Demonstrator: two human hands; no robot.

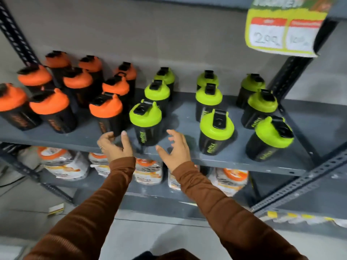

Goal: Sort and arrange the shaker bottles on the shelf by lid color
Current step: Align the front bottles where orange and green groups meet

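Black shaker bottles stand on a grey metal shelf (234, 162). Several with orange lids (106, 107) fill the left half. Several with green lids (145, 114) fill the right half in three columns. My left hand (114, 145) hovers at the shelf's front edge, fingers spread, just below the nearest orange-lidded bottle (109, 126) and not gripping it. My right hand (175, 149) is open too, just right of the front green-lidded bottle (149, 134), with a small gap between them. Both hands hold nothing.
A yellow price sign (285, 27) hangs from the shelf above at the upper right. White and orange pouches (67, 164) lie on the lower shelf. Perforated steel uprights (15, 32) frame the rack. A small box (56, 210) lies on the floor.
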